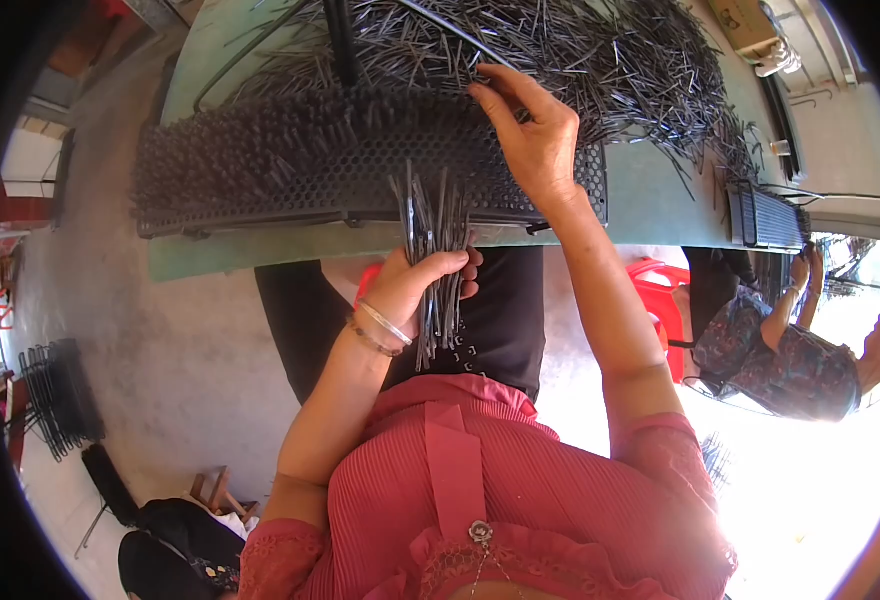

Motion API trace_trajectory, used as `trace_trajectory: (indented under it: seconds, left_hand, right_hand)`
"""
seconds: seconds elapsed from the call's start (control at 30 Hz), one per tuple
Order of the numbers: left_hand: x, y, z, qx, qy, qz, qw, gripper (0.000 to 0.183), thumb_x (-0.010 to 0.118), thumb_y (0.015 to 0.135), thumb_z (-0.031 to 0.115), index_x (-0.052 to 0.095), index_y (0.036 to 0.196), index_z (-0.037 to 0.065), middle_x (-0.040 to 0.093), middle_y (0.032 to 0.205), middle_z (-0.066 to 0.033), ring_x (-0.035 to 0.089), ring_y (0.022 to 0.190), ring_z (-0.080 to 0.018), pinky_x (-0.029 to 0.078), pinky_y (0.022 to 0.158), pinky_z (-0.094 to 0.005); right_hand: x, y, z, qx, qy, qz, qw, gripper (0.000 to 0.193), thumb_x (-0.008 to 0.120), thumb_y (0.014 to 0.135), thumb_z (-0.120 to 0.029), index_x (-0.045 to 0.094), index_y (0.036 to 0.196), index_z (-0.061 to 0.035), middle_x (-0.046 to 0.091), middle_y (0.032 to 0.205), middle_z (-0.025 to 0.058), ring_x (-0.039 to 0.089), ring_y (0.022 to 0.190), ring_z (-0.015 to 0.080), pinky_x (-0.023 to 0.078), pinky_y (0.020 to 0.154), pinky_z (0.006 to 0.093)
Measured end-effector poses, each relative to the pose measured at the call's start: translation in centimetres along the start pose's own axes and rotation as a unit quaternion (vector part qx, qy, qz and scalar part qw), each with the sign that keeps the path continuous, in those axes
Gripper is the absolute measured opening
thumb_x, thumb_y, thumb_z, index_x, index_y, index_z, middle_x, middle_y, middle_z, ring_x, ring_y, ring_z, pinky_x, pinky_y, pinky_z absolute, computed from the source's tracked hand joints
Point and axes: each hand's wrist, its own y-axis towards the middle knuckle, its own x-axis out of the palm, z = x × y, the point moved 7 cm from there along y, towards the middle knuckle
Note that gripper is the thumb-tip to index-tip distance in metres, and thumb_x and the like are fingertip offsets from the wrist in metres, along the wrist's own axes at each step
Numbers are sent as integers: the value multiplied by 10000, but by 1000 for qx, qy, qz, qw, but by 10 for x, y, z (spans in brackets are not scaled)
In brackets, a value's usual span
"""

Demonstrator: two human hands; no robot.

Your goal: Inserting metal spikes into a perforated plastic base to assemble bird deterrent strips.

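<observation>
My left hand [408,285] is closed round a bundle of thin dark strips [426,215], held upright in front of the table's near edge. Behind it a long black perforated rack [355,165] lies along that edge. Upright strips [230,150] crowd the rack's left and back parts, while rows of holes show at its front and right. Over the rack's right part, my right hand [542,140] has thumb and forefinger bent together near the strip tips. Whatever is between those fingertips is too small to make out.
A large heap of loose dark strips [560,50] covers the back of the greenish table [660,190]. To the right, a seated person [780,350] works at another rack [765,218]. A red stool [655,300] stands beneath the table edge. Black racks [60,395] stand at the left.
</observation>
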Motion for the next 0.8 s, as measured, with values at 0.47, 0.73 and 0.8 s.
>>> trace_trajectory:
  seconds: [0.47,0.73,0.8]
  left_hand:
    - [2,-12,15,19,-13,-39,999,249,608,836,103,570,1061,4,631,953,-103,615,816,-173,536,690,-310]
    - [-8,-7,4,17,23,-10,1000,274,635,838,155,583,1069,16,641,943,-78,619,744,-130,542,605,-274]
    - [-11,-7,4,21,13,-11,1000,266,628,844,149,585,1075,25,648,966,-88,615,702,-116,541,589,-267]
  right_hand:
    - [16,-45,-14,196,70,-277,938,331,711,809,-281,684,909,33,673,768,96,604,668,115,462,570,261]
    - [12,-56,6,373,194,-242,874,263,695,826,-214,684,920,32,672,770,57,605,657,84,456,576,198]
    - [13,-53,6,373,198,-236,876,253,694,827,-209,685,912,29,672,770,56,609,656,83,463,578,195]
